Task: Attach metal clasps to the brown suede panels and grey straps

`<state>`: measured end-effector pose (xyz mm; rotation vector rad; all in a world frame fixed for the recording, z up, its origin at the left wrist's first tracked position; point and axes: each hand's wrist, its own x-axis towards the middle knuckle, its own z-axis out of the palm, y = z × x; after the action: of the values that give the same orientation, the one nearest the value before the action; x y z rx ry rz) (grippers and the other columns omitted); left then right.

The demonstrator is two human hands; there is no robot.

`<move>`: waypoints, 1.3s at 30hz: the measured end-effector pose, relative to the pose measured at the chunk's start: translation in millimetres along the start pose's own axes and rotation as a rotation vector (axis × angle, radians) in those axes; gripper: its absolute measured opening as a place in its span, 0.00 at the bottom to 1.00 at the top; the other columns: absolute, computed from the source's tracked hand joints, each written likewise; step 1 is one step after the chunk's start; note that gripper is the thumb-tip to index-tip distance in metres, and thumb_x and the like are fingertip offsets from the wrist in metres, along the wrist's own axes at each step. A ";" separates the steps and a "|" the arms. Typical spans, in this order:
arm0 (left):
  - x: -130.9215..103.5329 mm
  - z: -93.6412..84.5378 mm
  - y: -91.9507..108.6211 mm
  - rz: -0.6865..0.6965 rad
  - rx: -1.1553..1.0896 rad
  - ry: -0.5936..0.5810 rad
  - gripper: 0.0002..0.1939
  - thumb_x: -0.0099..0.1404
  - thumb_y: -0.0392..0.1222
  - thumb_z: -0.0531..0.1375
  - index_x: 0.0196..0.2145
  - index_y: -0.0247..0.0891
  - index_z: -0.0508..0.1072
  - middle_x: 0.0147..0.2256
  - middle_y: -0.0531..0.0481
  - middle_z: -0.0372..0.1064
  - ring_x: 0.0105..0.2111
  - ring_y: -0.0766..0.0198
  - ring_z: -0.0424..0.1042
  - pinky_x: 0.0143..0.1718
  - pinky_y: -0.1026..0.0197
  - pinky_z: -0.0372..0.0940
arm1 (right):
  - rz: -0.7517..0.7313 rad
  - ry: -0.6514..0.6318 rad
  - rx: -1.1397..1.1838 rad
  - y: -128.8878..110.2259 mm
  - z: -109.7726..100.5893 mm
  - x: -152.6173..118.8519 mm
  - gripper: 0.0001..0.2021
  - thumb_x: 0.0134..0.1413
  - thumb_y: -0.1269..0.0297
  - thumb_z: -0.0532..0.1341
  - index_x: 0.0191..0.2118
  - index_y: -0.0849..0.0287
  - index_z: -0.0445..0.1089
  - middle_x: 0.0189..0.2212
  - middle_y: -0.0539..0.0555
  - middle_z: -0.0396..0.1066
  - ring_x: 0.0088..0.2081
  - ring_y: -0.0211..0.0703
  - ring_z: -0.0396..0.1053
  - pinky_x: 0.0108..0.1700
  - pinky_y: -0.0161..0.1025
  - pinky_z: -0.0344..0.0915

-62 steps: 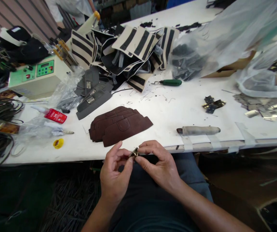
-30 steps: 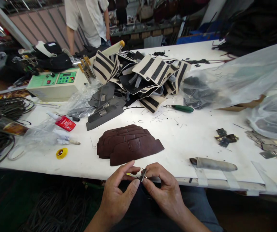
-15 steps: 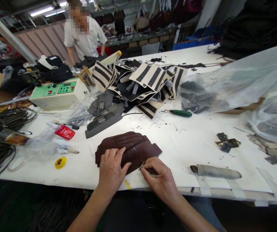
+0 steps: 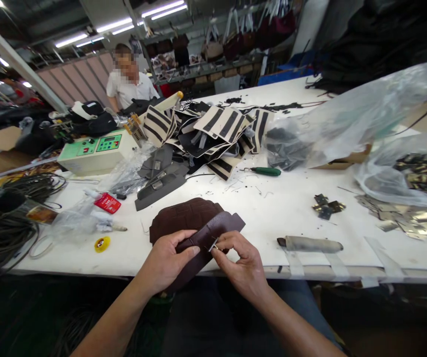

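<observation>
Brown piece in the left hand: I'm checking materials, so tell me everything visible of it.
The brown piece looks like thin, smooth leather, with a stepped right end. It is tilted up in front of the brown stack, its near end past the table edge. The left hand pinches it; the right hand holds a small metal part close by, contact unclear.

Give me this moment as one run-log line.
left hand: holds raised brown panel | right hand: pinches small metal part close to panel, contact unclear | white table: brown stack, green-handled tool
</observation>
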<state>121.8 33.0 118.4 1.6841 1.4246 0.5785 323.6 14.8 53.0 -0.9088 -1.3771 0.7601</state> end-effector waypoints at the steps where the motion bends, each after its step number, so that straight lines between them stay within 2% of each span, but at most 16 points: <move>1: -5.2 0.7 5.0 0.006 -0.008 -0.008 0.17 0.66 0.40 0.63 0.53 0.41 0.80 0.46 0.50 0.82 0.45 0.55 0.80 0.50 0.56 0.71 | -0.003 0.002 0.001 -4.3 -0.9 -1.7 0.06 0.58 0.72 0.67 0.31 0.56 0.74 0.32 0.52 0.75 0.35 0.42 0.74 0.39 0.40 0.71; 8: -36.0 11.7 30.2 0.141 0.039 -0.042 0.18 0.68 0.39 0.63 0.54 0.46 0.81 0.48 0.50 0.82 0.46 0.54 0.80 0.51 0.55 0.71 | -0.048 -0.010 -0.022 -29.1 -11.3 -20.0 0.06 0.60 0.72 0.67 0.32 0.55 0.75 0.33 0.52 0.75 0.36 0.42 0.74 0.39 0.40 0.71; 12: -49.9 19.2 40.3 0.228 0.137 -0.002 0.19 0.68 0.37 0.63 0.55 0.50 0.80 0.47 0.51 0.81 0.46 0.56 0.79 0.51 0.57 0.70 | -0.052 -0.030 -0.056 -42.8 -20.4 -30.1 0.06 0.61 0.71 0.66 0.32 0.55 0.75 0.33 0.53 0.76 0.37 0.43 0.75 0.40 0.40 0.72; 16: -62.5 24.8 51.7 0.288 0.187 -0.005 0.20 0.69 0.36 0.61 0.55 0.49 0.80 0.47 0.49 0.81 0.46 0.55 0.79 0.51 0.57 0.71 | -0.065 -0.057 -0.079 -56.9 -30.2 -38.3 0.07 0.61 0.72 0.65 0.32 0.55 0.76 0.33 0.53 0.75 0.36 0.43 0.75 0.38 0.39 0.71; 21: -76.0 27.1 64.4 0.255 0.189 -0.069 0.18 0.69 0.37 0.62 0.54 0.50 0.81 0.48 0.50 0.81 0.47 0.54 0.79 0.52 0.56 0.70 | -0.055 -0.086 -0.079 -72.1 -39.2 -47.5 0.08 0.60 0.72 0.66 0.30 0.55 0.73 0.31 0.52 0.73 0.34 0.42 0.73 0.36 0.38 0.69; 25: -85.0 26.3 69.0 0.227 0.149 -0.111 0.17 0.69 0.39 0.62 0.53 0.48 0.82 0.45 0.51 0.82 0.44 0.53 0.80 0.50 0.56 0.71 | -0.030 -0.109 -0.064 -79.3 -43.7 -54.8 0.07 0.60 0.71 0.66 0.30 0.55 0.74 0.31 0.52 0.74 0.34 0.42 0.73 0.36 0.39 0.68; 31: -90.5 21.0 68.4 0.084 0.101 -0.186 0.10 0.64 0.45 0.66 0.41 0.42 0.85 0.37 0.53 0.83 0.37 0.56 0.79 0.40 0.61 0.71 | 0.094 -0.167 0.055 -86.3 -52.5 -59.4 0.08 0.59 0.68 0.68 0.28 0.56 0.73 0.30 0.51 0.75 0.34 0.42 0.73 0.38 0.39 0.69; 39: -91.9 17.4 65.5 -0.005 -0.007 -0.245 0.13 0.63 0.48 0.67 0.41 0.38 0.84 0.36 0.50 0.82 0.37 0.56 0.79 0.40 0.60 0.70 | 0.118 -0.218 0.143 -89.7 -58.8 -60.6 0.09 0.59 0.68 0.69 0.28 0.57 0.73 0.30 0.50 0.76 0.33 0.41 0.73 0.39 0.39 0.68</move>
<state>149.8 -60.4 177.9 1.6823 1.2490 0.3597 372.1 -86.0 104.7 -0.8183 -1.4458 1.0596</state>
